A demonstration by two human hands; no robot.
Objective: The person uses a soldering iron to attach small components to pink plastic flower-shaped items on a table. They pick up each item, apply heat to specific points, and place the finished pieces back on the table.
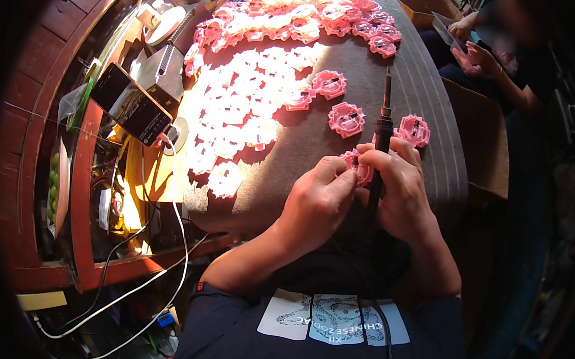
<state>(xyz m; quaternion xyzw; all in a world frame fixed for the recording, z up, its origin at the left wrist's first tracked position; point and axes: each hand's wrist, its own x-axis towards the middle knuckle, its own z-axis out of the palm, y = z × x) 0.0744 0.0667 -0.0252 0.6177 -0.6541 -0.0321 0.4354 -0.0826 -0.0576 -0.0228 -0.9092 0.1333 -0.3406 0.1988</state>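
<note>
My left hand (322, 192) is closed, its thumb and fingertips pinching a small pink plastic part (363, 174) close to my body. My right hand (399, 184) is closed round the dark handle of a soldering iron (383, 127), whose tip points up and away from me. Its fingertips also meet the pink part from the right, and the fingers hide much of that part. Just beyond my right hand lies a pink part with a dark insert (413, 130). Another pink part (346, 120) rests ahead of my left hand.
Many pink parts (252, 107) cover the left and far side of the grey padded surface (289, 151), partly in glaring sunlight. A phone (131, 105) with a white cable (182, 220) leans at left. At far right, a person's hands (477, 56) hold a clear tray. A cardboard box (478, 140) stands right.
</note>
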